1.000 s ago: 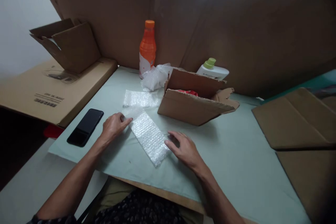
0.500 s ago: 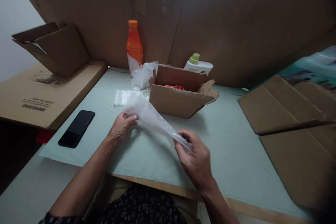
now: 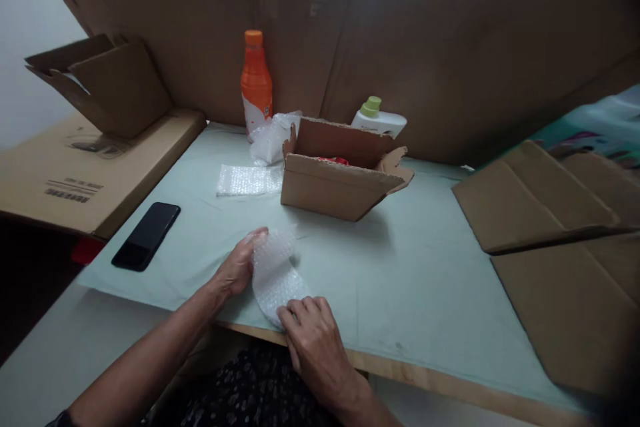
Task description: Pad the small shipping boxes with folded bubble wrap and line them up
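A sheet of clear bubble wrap (image 3: 274, 268) curls upward near the table's front edge. My left hand (image 3: 238, 265) grips its far end with thumb and fingers. My right hand (image 3: 313, 337) pinches its near end by the table edge. A second flat piece of bubble wrap (image 3: 249, 180) lies further back on the pale green table cover (image 3: 410, 280). An open cardboard box (image 3: 338, 173) with something red inside stands just beyond my hands.
A black phone (image 3: 146, 235) lies at the left. An orange bottle (image 3: 256, 83), a crumpled plastic bag (image 3: 270, 136) and a white bottle with a green cap (image 3: 379, 120) stand at the back against cardboard walls. Flattened cardboard (image 3: 540, 200) lies at the right, more boxes (image 3: 100, 147) at the left.
The bubble wrap sheet went from flat on the table to lifted and stretched, and now is drawn close to the front edge and curled between both hands.
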`<move>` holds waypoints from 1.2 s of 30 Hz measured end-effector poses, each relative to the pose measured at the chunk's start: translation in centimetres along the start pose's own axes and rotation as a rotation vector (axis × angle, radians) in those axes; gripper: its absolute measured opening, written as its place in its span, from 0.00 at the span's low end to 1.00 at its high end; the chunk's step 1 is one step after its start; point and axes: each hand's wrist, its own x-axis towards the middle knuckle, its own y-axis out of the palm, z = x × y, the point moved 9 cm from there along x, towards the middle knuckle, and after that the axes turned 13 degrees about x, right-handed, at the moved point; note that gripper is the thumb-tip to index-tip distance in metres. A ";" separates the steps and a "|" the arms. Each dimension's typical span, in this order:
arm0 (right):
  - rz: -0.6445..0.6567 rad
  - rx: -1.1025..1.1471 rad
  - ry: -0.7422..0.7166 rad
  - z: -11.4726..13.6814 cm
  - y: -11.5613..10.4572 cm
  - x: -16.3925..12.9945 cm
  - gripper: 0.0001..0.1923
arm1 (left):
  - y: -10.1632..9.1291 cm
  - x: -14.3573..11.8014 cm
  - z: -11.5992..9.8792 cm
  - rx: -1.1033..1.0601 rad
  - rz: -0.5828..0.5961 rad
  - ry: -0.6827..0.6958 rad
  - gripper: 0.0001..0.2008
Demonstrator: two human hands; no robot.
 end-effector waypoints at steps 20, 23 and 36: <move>-0.299 0.094 -0.096 0.5 -4.3 -3.7 0.17 | 7.8 3.7 -2.5 0.622 0.153 0.359 0.14; -0.225 0.077 -0.004 0.3 -3.1 -1.8 0.14 | 9.4 4.5 -4.1 0.765 0.140 0.463 0.18; -0.164 0.243 0.010 -7.6 -5.2 1.7 0.15 | 8.1 -8.5 2.1 1.363 0.375 1.179 0.10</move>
